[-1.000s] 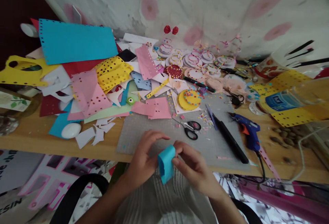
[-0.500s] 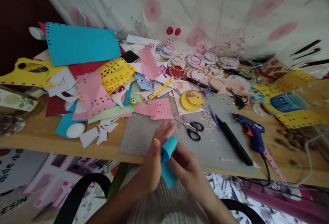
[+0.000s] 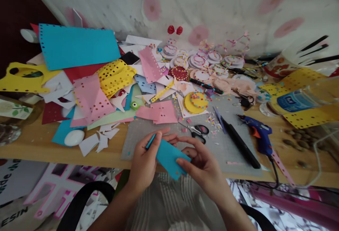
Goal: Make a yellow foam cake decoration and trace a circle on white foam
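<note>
A small piece of blue paper (image 3: pixel 171 158) is stretched between my two hands, just over the front edge of the table. My left hand (image 3: pixel 147 157) pinches its upper left end, thumb on top. At the lower right end, close to some small punched holes, my right hand (image 3: pixel 202 164) grips it between thumb and fingers. Just beyond my hands, black-handled scissors (image 3: pixel 200 132) lie on the grey cutting mat (image 3: pixel 222 153). Pink paper (image 3: pixel 165 112) rests at the mat's far side, beside yellow paper discs (image 3: pixel 196 102).
A blue glue gun (image 3: pixel 258 132) and a black pen-like tool (image 3: pixel 241 146) lie to the right. Paper sheets, including a large blue one (image 3: pixel 79 45), heap up at the left. Small layered paper decorations (image 3: pixel 198 59) line the back. A labelled bottle (image 3: pixel 299 100) lies far right.
The blue paper was curled over between my hands; now it is opened out flat. My left hand has moved left and my right hand slightly right, so they are farther apart.
</note>
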Demonstrator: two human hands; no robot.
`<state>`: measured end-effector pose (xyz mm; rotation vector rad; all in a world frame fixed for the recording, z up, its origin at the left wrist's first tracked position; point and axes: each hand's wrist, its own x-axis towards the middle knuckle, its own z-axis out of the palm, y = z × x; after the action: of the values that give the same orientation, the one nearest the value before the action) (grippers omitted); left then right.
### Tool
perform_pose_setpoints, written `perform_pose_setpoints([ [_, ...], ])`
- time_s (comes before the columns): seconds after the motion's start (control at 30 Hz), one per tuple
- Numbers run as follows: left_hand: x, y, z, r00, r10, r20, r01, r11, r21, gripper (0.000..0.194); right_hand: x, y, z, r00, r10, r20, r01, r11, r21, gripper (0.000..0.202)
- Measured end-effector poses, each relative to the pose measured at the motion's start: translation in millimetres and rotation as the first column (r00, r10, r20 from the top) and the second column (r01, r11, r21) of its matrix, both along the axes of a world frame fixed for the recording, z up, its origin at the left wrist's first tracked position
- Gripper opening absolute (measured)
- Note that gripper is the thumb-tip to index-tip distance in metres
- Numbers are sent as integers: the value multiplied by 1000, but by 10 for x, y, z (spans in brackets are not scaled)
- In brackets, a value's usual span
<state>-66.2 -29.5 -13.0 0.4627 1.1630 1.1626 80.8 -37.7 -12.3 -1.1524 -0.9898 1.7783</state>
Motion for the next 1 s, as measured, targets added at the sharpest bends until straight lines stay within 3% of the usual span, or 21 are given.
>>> perform_pose_setpoints([
  [0.17, 39, -17, 8, 988, 25, 154, -27, 1000, 15, 40, 44, 36, 37, 997, -71, 17, 72, 996, -54, 32],
  [0.33, 41, 29, 24, 958, -47, 283, 23, 996, 85, 48, 42, 64, 41, 996, -46, 70, 49, 998, -40, 21],
  [0.47, 7, 37, -21, 984, -21, 178, 1, 994, 114, 37, 72, 73, 39, 992, -86, 87, 88, 996, -16, 25],
  [0.63, -66, 45, -85, 997, 64, -47, -62, 997, 36, 24, 86, 92, 27, 994, -60, 91, 64, 997, -45, 26],
  [0.87, -83, 102, -72, 995, 88, -43, -86, 995, 53, 23, 41, 25, -113, 997, -44, 59, 50, 992, -113, 33],
  [1.0, -72, 99, -118, 991, 60, -115, -53, 996, 69, 25, 35, -20, -176, 992, -56, 114, 68, 992, -103, 36],
])
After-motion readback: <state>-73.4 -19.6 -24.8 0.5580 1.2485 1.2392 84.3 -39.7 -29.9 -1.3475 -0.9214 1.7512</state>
